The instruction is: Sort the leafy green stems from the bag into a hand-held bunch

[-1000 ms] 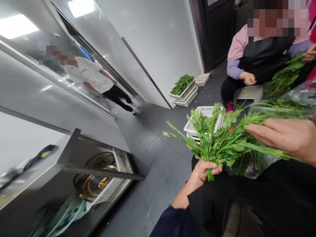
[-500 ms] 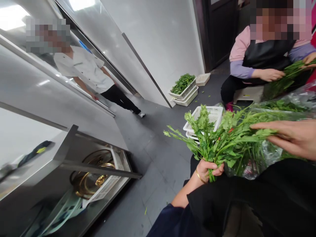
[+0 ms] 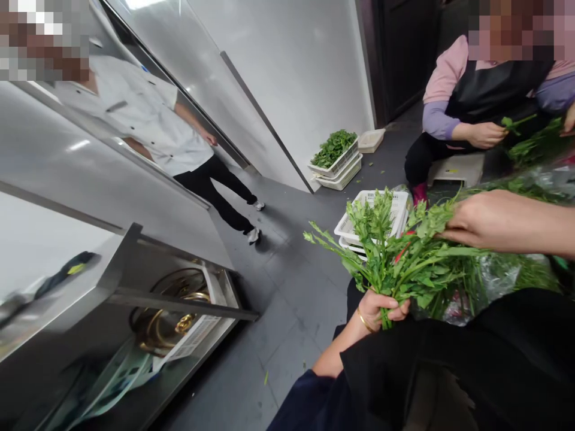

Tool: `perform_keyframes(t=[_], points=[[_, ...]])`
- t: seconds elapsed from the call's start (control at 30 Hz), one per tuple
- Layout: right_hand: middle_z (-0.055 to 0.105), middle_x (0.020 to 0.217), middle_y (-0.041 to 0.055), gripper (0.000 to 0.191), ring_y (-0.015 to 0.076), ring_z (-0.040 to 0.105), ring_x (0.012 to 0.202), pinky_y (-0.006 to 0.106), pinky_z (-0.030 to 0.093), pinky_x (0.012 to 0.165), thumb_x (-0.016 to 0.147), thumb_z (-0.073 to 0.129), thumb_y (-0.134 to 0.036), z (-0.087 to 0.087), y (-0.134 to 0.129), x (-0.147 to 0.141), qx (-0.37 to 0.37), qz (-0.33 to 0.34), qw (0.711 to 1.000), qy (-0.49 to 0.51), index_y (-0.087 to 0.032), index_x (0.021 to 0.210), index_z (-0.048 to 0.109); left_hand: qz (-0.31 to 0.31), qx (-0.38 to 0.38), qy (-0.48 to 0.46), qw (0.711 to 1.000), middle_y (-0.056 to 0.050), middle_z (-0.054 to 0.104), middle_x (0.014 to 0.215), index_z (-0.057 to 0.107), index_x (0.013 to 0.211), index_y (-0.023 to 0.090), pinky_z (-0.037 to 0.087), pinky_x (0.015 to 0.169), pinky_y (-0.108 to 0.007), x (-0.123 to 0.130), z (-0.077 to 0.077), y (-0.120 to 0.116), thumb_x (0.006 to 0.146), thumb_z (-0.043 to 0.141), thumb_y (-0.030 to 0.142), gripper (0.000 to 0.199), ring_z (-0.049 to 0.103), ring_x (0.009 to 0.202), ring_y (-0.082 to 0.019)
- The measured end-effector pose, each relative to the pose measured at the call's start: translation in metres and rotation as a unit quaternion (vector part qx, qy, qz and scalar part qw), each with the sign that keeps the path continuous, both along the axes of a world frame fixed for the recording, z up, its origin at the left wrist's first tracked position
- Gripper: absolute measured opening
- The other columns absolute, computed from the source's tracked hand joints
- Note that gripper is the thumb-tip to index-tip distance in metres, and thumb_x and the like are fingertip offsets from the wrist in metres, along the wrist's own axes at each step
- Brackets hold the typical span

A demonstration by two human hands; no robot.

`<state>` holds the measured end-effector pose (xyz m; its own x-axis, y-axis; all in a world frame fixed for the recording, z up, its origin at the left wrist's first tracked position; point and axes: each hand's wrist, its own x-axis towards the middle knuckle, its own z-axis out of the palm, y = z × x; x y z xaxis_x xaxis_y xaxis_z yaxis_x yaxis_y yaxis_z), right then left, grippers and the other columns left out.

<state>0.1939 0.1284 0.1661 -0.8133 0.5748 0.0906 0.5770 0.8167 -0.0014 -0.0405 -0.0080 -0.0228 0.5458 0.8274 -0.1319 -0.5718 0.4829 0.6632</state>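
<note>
A bunch of leafy greens [image 3: 381, 272] stands fanned out in my left hand [image 3: 381, 306], whose fingers are wrapped round the lower stems. My right hand [image 3: 498, 221] is at the right side of the bunch, fingers bent and pinched on the leafy tops there; the fingertips are partly hidden by leaves. A narrow red strip [image 3: 405, 246] shows among the stems, its kind unclear. Below my right hand, a clear plastic bag [image 3: 496, 275] lies with more greens around it. Just behind the bunch is a white plastic basket [image 3: 398, 211], stacked on another.
A person in a white jacket [image 3: 139, 114] stands at left. Opposite me, a seated co-worker in a black apron [image 3: 498, 93] handles greens. Basket of greens [image 3: 335, 149] by the wall; steel shelf [image 3: 188, 308] with pot lids at lower left.
My right hand has moved from outstretched fingers beside the leaves to a pinch on them. My left hand keeps its grip. The person in white has come nearer; the co-worker's hands have moved apart.
</note>
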Motion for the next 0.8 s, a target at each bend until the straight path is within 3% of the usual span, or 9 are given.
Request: perform_keyframes(t=[0.07,0.13,0.23,0.3,0.5,0.67,0.8], points=[[0.072,0.079,0.0015,0.034,0.0168,0.067,0.069,0.026,0.036,0.059,0.094,0.045,-0.045,-0.004,0.003,0.0,-0.058,0.032,0.998,-0.011,-0.03,0.092,0.076,0.009,0.002,0.008,1.0,-0.002,0.052,0.051,0.063,0.073,0.006,0.017,0.043,-0.028,-0.001,0.0,-0.001,0.057,0.074,0.032,0.032,0.035,0.037,-0.006],[0.074,0.091,-0.0005,0.03,0.0171,0.068,0.075,0.026,0.035,0.059,0.093,0.046,-0.042,-0.008,-0.001,0.002,-0.042,0.038,0.998,-0.005,-0.035,0.1,0.074,0.013,0.009,0.015,1.0,0.0,0.047,0.046,0.063,0.071,0.007,0.017,0.043,-0.028,-0.001,0.001,0.0,0.059,0.072,0.032,0.029,0.033,0.037,-0.007],[0.071,0.077,0.003,0.028,0.0172,0.062,0.06,0.028,0.019,0.051,0.092,0.047,-0.035,-0.012,-0.011,0.0,0.048,0.0,0.998,-0.043,-0.028,0.09,0.073,0.019,0.016,0.036,0.999,0.001,0.045,0.045,0.064,0.071,0.008,0.017,0.045,-0.028,0.002,0.005,0.002,0.061,0.07,0.032,0.027,0.033,0.038,-0.007],[0.064,0.064,0.0037,0.026,0.0158,0.055,0.053,0.029,0.013,0.051,0.091,0.047,-0.027,-0.014,-0.014,-0.004,0.062,-0.01,0.994,-0.087,-0.022,0.077,0.069,0.02,0.015,0.055,0.998,0.001,0.045,0.045,0.064,0.072,0.008,0.018,0.046,-0.028,0.004,0.009,0.002,0.061,0.07,0.034,0.028,0.033,0.039,-0.008],[0.058,0.058,0.0023,0.024,0.0115,0.044,0.049,0.029,0.015,0.056,0.09,0.047,-0.023,-0.018,-0.01,-0.003,0.007,0.031,0.995,-0.097,-0.019,0.071,0.061,0.008,0.006,0.081,0.997,0.001,0.046,0.046,0.065,0.071,0.008,0.019,0.047,-0.028,0.003,0.013,0.0,0.063,0.069,0.033,0.026,0.035,0.041,-0.008],[0.061,0.063,0.0065,0.025,0.0131,0.049,0.056,0.031,0.015,0.058,0.089,0.048,-0.023,-0.03,-0.018,0.001,0.06,0.009,0.997,-0.044,-0.017,0.07,0.063,0.006,-0.012,0.092,0.996,0.0,0.047,0.047,0.065,0.071,0.007,0.018,0.045,-0.027,0.0,0.012,-0.001,0.062,0.069,0.031,0.026,0.034,0.041,-0.008],[0.061,0.064,0.0051,0.031,0.0107,0.04,0.053,0.029,0.02,0.058,0.093,0.043,-0.026,-0.034,-0.019,0.001,-0.045,0.027,0.998,-0.022,-0.018,0.076,0.067,0.003,-0.012,0.094,0.996,-0.001,0.048,0.048,0.066,0.071,0.007,0.017,0.044,-0.027,0.0,0.016,-0.002,0.059,0.069,0.031,0.027,0.033,0.04,-0.007]])
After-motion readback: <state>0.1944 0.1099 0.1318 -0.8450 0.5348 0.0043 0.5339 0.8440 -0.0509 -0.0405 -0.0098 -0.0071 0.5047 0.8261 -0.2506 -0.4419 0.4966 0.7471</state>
